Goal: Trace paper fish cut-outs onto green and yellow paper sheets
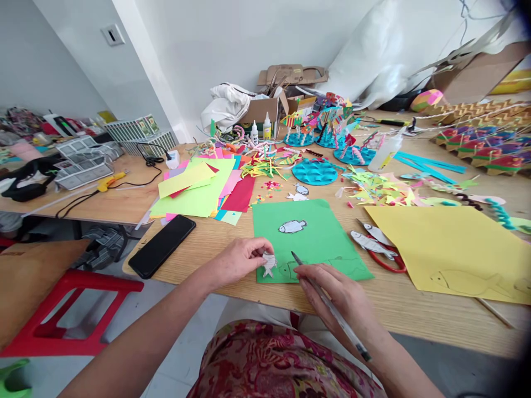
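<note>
Pinching one small paper fish [269,265] between thumb and fingers, the left hand [243,258] sits at the near left corner of the green sheet [327,243]. The right hand [338,290] grips one pen [332,310] over the near edge of that sheet, its tip pointing away from the body; whether the tip touches the paper I cannot tell. The two hands are apart, with fish outlines drawn on the green between and beside them.

Six cut-out fish are in sight — the one pinched, one white cutout [292,226] lying in the middle part of the green sheet, two cutouts [297,197] just beyond its far edge, and two cutouts [373,246] to its right, lying over one pair of red-handled scissors [402,262]. One yellow sheet [448,237] lies farther right of the green one, with drawn outlines along its near side.

Left of the green sheet, one black phone [161,246] rests on the surface [219,243]. Beyond the green sheet stand three bottles — two small upright bottles [267,127] and one larger, tilted bottle [385,153] — and one bare blue disc [315,172] lies nearer.
</note>
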`<state>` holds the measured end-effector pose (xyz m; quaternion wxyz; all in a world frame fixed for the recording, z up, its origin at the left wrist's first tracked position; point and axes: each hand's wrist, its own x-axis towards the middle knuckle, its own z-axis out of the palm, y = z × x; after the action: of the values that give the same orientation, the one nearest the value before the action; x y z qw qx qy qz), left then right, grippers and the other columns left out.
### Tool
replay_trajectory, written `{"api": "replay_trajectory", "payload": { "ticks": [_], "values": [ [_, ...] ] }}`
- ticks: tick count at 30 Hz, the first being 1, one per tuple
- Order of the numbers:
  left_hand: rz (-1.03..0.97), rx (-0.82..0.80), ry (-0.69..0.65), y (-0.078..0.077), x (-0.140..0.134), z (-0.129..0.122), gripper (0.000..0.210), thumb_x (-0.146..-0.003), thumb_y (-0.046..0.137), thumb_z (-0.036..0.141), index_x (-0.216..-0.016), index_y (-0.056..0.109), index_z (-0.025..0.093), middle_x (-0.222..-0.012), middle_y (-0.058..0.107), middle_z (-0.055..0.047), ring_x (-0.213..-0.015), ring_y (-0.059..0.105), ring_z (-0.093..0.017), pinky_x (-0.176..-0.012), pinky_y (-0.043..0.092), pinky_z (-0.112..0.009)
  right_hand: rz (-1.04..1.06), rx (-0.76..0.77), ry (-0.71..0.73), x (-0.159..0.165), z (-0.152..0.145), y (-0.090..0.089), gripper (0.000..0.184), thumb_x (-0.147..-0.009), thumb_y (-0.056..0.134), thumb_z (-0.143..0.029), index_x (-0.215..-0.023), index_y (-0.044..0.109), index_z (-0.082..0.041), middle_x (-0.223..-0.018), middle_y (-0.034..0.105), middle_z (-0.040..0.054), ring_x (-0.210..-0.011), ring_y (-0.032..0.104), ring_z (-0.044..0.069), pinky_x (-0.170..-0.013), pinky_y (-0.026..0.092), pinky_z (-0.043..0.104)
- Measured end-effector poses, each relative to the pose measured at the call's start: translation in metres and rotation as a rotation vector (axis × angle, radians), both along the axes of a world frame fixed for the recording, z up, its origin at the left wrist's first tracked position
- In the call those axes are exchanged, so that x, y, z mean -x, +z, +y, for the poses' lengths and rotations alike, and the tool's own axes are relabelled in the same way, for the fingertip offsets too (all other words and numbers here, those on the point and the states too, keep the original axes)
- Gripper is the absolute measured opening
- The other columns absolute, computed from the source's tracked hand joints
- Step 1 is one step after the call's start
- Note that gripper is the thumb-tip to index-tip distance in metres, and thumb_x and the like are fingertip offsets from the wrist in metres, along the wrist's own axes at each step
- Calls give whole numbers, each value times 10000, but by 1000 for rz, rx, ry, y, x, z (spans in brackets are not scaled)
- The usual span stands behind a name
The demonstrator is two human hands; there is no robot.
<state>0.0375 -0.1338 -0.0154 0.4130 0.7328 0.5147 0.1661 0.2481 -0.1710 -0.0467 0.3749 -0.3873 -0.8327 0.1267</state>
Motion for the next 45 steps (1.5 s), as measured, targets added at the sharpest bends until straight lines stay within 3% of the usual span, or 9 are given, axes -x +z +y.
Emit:
{"api": "replay_trajectory", "payload": {
  "ticks": [8, 19, 38, 45],
  "values": [
    [213, -164, -88, -8, 4, 0, 201, -828, 500, 175, -1008, 573, 223, -762, 595, 42, -685, 540, -121, -617, 393, -195, -25, -12, -1, 14, 10, -2, 225, -845, 413, -85, -926, 603, -175, -797, 694, 55, -729, 653, 155, -638, 511, 240],
    [384, -315, -147, -10, 3, -2, 259, -829, 532, 128, -1072, 605, 180, -896, 638, -23, -802, 574, -157, -719, 423, -231, -37, 36, -38, 19, 13, -11, 195, -832, 446, -100, -930, 597, -175, -834, 707, 64, -757, 658, 168, -677, 518, 260],
    [409, -340, -180, -12, 3, -3, 243, -843, 538, 157, -1076, 605, 176, -946, 628, -40, -902, 579, -176, -782, 441, -263, -52, 59, -28, 19, 12, -16, 193, -831, 456, -92, -948, 589, -169, -849, 697, 70, -771, 638, 176, -685, 510, 276],
    [258, -395, -133, -13, 10, -4, 182, -849, 501, 115, -941, 643, 183, -895, 643, -24, -872, 594, -155, -779, 462, -251, -44, 82, -32, 20, 12, -16, 195, -824, 458, -97, -932, 587, -194, -821, 694, 53, -758, 641, 173, -671, 504, 271]
  ]
}}
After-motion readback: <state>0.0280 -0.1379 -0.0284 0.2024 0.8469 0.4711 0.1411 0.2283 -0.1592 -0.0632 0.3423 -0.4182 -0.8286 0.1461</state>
